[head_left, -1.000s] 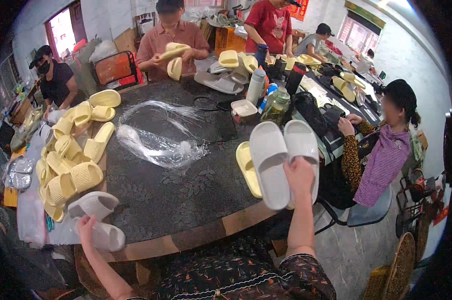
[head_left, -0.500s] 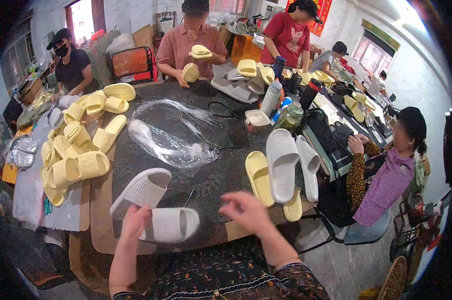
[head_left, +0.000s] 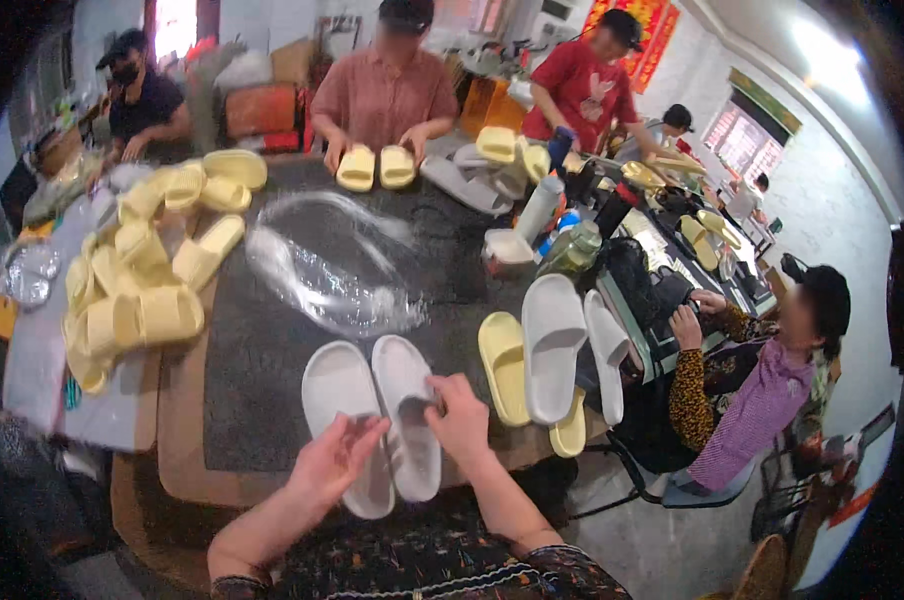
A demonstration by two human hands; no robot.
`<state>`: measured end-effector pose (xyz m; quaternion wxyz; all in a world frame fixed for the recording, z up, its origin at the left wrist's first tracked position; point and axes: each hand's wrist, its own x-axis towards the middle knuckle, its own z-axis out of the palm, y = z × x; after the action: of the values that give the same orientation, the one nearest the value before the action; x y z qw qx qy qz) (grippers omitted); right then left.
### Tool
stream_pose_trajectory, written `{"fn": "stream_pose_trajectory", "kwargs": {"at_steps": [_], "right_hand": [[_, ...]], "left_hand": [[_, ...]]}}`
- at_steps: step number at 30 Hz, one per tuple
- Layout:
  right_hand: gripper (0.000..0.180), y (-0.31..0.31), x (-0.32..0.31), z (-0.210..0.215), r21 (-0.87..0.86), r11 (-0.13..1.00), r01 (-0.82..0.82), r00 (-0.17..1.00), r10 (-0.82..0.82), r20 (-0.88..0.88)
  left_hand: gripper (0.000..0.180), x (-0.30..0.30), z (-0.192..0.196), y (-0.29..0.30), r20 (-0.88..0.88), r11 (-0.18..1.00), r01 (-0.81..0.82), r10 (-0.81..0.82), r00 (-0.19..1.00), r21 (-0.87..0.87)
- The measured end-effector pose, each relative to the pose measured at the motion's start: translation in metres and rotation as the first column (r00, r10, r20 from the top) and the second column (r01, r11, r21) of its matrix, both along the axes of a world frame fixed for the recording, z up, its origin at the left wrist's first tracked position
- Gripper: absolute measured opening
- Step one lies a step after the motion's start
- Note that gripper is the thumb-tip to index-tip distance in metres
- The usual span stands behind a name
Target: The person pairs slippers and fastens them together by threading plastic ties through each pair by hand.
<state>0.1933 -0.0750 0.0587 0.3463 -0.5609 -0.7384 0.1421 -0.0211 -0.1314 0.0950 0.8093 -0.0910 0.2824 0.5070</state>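
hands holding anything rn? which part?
Left hand grips the left white slipper at its heel end. Right hand pinches the inner edge of the right white slipper, near mid-length. Both slippers lie soles-up.

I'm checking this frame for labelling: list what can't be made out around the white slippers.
- Head view: near end of the left white slipper is hidden by the left hand.
- Whether the right hand grips or only touches the right white slipper: blurred.
- Clear plastic bag: any contents lost in glare.
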Motion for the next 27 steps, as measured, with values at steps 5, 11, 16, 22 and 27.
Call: {"fn": "stream_pose_trajectory", "kwargs": {"at_steps": [5,11,16,22,27], "right_hand": [[0.039,-0.013,0.008,-0.012,-0.057,0.998,0.01,0.999,-0.007,0.048],[0.041,-0.023,-0.007,-0.032,-0.037,0.997,0.063,0.996,-0.065,-0.063],[0.041,-0.022,-0.008,-0.034,-0.041,0.996,0.074,0.991,-0.078,-0.106],[0.038,-0.02,-0.007,-0.034,0.006,0.996,0.086,0.992,-0.085,-0.095],[0.039,-0.027,-0.015,-0.032,0.016,0.995,0.098,0.989,-0.096,-0.112]], "left_hand": [[0.024,0.004,-0.045,0.006,-0.194,0.987,0.066,-0.037,0.98,0.145],[0.039,-0.023,-0.041,-0.014,-0.538,0.789,0.569,-0.383,0.75,0.232],[0.03,-0.053,0.011,-0.006,-0.997,0.519,0.851,0.031,0.069,0.075],[0.024,-0.032,0.007,0.067,-0.677,0.679,0.722,0.594,-0.435,0.132],[0.025,-0.013,-0.05,0.124,-0.508,0.628,0.776,0.652,-0.563,-0.054]]}}
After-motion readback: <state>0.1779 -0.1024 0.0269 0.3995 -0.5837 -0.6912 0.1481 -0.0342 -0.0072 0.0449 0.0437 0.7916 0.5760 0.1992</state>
